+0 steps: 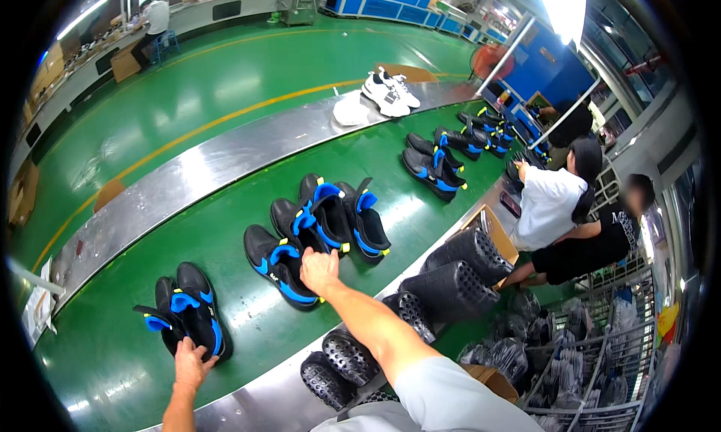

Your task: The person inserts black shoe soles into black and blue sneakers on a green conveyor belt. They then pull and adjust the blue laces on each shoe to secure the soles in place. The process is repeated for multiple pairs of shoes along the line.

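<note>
On the green belt at the left stands a pair of black shoes (pixel 197 288) with bright blue linings and yellow tabs. My left hand (pixel 191 364) has its fingers closed on the heel of one of them. Farther right, my right hand (pixel 321 270) grips the heel area of another black-and-blue shoe (pixel 264 249) in a cluster of several. Its fingertips are partly hidden at the collar. Behind that hand stand more of the cluster, among them a shoe with its tongue raised (pixel 366 220).
Farther up the belt (pixel 248 342) are more black-and-blue shoes (pixel 435 169). White sneakers (pixel 389 93) sit on the metal ledge (pixel 195 177). Black perforated boot-shaped forms (pixel 454 289) line the near edge. People (pixel 552 199) stand at the right, beside a wire rack (pixel 593 357).
</note>
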{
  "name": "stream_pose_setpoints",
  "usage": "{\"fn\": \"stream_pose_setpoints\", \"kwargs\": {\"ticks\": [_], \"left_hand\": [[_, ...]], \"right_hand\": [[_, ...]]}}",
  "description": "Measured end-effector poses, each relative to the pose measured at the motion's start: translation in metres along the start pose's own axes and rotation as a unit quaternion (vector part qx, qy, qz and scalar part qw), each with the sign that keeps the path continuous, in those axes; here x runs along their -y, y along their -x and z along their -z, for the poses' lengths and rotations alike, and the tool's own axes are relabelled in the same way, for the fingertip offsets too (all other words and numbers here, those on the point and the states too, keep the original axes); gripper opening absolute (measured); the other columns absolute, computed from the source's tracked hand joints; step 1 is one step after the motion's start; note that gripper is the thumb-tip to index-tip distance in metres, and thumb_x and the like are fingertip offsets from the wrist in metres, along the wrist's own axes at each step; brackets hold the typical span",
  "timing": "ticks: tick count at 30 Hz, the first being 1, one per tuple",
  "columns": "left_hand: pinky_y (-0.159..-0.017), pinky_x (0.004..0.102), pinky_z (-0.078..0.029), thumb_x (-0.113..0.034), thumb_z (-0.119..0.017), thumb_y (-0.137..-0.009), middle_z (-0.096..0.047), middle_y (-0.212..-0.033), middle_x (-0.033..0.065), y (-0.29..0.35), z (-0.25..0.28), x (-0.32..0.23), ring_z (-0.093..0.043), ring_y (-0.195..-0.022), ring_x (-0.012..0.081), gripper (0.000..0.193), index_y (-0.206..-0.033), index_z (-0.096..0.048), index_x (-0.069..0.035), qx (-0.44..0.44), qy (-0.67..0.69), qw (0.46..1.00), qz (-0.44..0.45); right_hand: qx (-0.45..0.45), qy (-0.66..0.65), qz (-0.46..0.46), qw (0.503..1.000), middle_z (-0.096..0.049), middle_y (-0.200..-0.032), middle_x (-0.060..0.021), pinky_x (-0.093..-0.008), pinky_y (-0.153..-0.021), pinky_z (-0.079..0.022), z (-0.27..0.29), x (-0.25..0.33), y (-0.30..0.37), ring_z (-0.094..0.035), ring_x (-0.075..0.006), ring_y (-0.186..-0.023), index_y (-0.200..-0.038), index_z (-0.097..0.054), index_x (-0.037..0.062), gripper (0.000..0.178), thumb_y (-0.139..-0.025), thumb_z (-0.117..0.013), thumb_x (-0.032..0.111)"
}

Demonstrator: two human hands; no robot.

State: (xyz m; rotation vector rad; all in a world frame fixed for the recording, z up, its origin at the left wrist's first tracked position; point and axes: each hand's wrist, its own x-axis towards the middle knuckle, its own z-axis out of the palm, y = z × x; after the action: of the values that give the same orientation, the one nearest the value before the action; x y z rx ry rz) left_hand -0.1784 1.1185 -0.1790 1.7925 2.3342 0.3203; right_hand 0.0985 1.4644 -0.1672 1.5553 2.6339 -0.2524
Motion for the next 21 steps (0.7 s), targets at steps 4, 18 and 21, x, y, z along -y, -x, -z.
{"fn": "stream_pose_setpoints", "kwargs": {"ticks": [4,18,21], "left_hand": [[-0.074,0.0454,-0.051,-0.028,-0.09,-0.067,-0.055,-0.092,0.0138,-0.032,-0.024,-0.086,-0.055,-0.089,0.0339,0.03,-0.081,-0.074,-0.006,-0.031,0.027,0.999,0.019],[-0.083,0.0494,-0.051,-0.016,-0.076,-0.082,-0.059,-0.11,0.0174,-0.078,0.005,-0.199,-0.06,-0.097,0.0381,0.037,-0.115,-0.063,-0.006,-0.02,0.085,0.992,0.092],[-0.091,0.0482,-0.048,-0.01,-0.08,-0.075,-0.059,-0.109,0.0171,-0.102,0.027,-0.179,-0.057,-0.107,0.038,0.048,-0.117,-0.06,-0.001,-0.217,0.05,0.974,0.044]], "right_hand": [[-0.023,0.04,-0.033,0.998,-0.076,-0.089,-0.0162,-0.055,-0.096,-0.047,0.005,-0.056,-0.022,-0.076,-0.0332,-0.086,-0.107,-0.062,0.0035,0.027,-0.088,-0.063,0.022],[-0.071,0.218,-0.062,0.971,-0.067,-0.123,-0.0165,-0.052,-0.098,-0.045,0.094,-0.108,-0.047,-0.061,-0.0328,-0.117,-0.119,-0.067,0.0057,0.041,-0.084,-0.071,0.028],[0.012,-0.042,0.099,0.994,-0.065,-0.124,-0.022,-0.0477,-0.101,-0.049,0.109,-0.029,-0.017,-0.06,-0.035,-0.121,-0.125,-0.063,0.0017,0.052,-0.083,-0.075,0.03]]}}
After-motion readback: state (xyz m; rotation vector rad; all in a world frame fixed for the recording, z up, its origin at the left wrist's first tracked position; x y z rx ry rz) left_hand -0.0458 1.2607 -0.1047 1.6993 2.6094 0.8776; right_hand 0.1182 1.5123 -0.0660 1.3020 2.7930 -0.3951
